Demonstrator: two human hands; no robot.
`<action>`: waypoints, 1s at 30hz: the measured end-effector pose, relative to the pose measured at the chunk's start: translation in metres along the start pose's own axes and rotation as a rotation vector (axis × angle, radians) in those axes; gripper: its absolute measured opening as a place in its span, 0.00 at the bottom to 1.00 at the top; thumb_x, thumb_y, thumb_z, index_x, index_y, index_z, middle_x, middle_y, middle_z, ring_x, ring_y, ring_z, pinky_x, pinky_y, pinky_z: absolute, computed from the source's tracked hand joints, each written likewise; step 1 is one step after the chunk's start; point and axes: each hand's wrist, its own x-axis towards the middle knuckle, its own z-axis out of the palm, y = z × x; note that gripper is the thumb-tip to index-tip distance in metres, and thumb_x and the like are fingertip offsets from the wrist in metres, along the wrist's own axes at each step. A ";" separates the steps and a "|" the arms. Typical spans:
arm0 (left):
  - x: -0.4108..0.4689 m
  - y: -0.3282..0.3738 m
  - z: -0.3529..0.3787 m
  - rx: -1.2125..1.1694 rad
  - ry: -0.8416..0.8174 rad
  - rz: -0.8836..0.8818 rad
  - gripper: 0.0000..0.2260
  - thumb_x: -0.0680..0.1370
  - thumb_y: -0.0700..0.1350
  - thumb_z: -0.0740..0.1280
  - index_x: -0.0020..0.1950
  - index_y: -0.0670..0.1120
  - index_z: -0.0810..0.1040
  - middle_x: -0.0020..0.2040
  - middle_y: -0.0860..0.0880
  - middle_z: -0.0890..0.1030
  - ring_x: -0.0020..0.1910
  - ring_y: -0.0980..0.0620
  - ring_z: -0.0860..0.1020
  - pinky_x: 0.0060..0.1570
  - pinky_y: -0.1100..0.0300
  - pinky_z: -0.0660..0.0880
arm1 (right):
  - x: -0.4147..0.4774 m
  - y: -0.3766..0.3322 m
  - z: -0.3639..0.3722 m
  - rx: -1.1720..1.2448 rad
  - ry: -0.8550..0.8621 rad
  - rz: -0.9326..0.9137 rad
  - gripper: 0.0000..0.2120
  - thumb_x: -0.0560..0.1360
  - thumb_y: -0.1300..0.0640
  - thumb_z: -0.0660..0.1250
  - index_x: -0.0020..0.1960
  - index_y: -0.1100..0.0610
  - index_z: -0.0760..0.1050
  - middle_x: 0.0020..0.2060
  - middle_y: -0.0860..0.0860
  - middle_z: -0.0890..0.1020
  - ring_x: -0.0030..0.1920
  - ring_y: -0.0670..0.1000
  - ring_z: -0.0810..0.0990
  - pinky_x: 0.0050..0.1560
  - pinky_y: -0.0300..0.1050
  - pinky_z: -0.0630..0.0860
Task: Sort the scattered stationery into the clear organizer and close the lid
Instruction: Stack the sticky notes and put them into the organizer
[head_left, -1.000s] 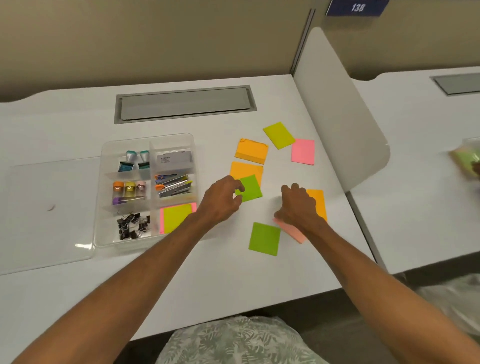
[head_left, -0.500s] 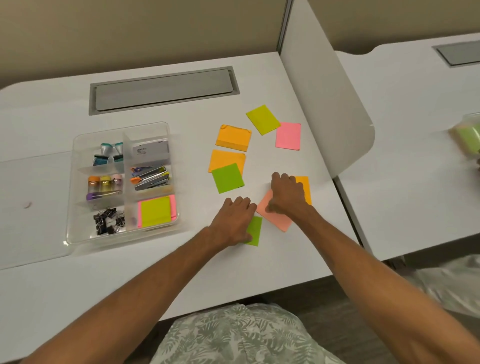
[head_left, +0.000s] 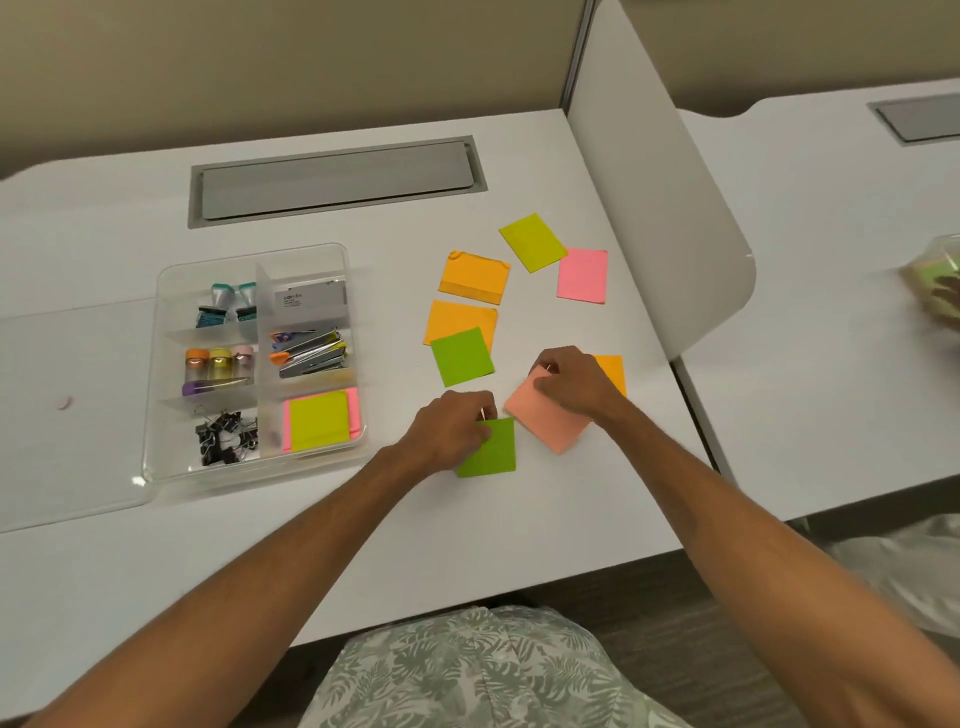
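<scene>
Left hand (head_left: 453, 427) curled, fingers pinching the green sticky note (head_left: 492, 451) at its 10 o'clock corner. Right hand (head_left: 570, 382) bent, fingers gripping the salmon sticky note (head_left: 548, 422) at its 12 o'clock edge. Both flat on the surface (head_left: 519, 525), at 3 o'clock from the clear organizer (head_left: 161, 364).

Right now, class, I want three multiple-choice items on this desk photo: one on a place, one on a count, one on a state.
1. Where do the binder clips lie in the clear organizer?
A near-left compartment
B far-right compartment
C outside it

2. How many orange sticky pads lie wholly uncovered?
A none
B one
C three

3. The left hand is
A lifted clear
B on the green pad
C inside the organizer

Answers:
1 A: the clips fill the nearest left cell.
2 B: only the far orange pad is uncovered.
3 B: its fingers rest on that pad's edge.
</scene>
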 end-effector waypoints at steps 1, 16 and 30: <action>-0.003 -0.003 -0.008 -0.044 0.030 -0.014 0.06 0.76 0.46 0.66 0.53 0.52 0.77 0.52 0.50 0.81 0.49 0.48 0.77 0.45 0.55 0.73 | -0.001 -0.004 -0.002 0.061 0.010 0.004 0.10 0.74 0.61 0.64 0.51 0.52 0.81 0.54 0.54 0.82 0.51 0.54 0.78 0.41 0.42 0.69; -0.056 -0.123 -0.114 -0.191 0.477 -0.135 0.06 0.77 0.40 0.68 0.51 0.45 0.84 0.47 0.47 0.83 0.44 0.51 0.77 0.43 0.60 0.69 | 0.002 -0.105 0.031 0.474 0.083 -0.078 0.09 0.74 0.63 0.64 0.48 0.52 0.80 0.41 0.59 0.80 0.40 0.54 0.75 0.43 0.46 0.68; -0.071 -0.156 -0.101 0.112 0.324 -0.142 0.09 0.75 0.48 0.69 0.52 0.48 0.84 0.50 0.46 0.83 0.50 0.43 0.80 0.46 0.51 0.77 | -0.011 -0.176 0.071 0.721 0.113 -0.009 0.11 0.69 0.67 0.65 0.45 0.54 0.79 0.40 0.53 0.81 0.42 0.54 0.79 0.38 0.46 0.74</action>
